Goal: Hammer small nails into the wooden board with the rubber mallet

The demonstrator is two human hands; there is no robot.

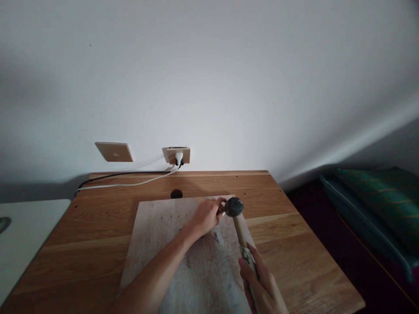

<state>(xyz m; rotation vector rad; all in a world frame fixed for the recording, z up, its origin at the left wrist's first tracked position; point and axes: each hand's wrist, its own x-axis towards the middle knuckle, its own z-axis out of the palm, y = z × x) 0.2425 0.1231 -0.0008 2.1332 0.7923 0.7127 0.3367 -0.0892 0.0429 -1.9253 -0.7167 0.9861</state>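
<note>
A pale wooden board (157, 235) lies on a brown wooden table (98, 226). My right hand (262, 283) grips the wooden handle of a hammer (242, 231), whose dark head (234, 206) is at the board's far right corner. My left hand (206, 216) reaches across the board with its fingers pinched right beside the hammer head, on something small I cannot make out. A few small nails and holes dot the board.
A round hole (176, 193) pierces the table behind the board. Black and white cables (131, 179) run along the back edge to a wall socket (178, 155). A wall plate (114, 151) hangs left of it. White surface (26, 235) at left, green cushions (376, 205) at right.
</note>
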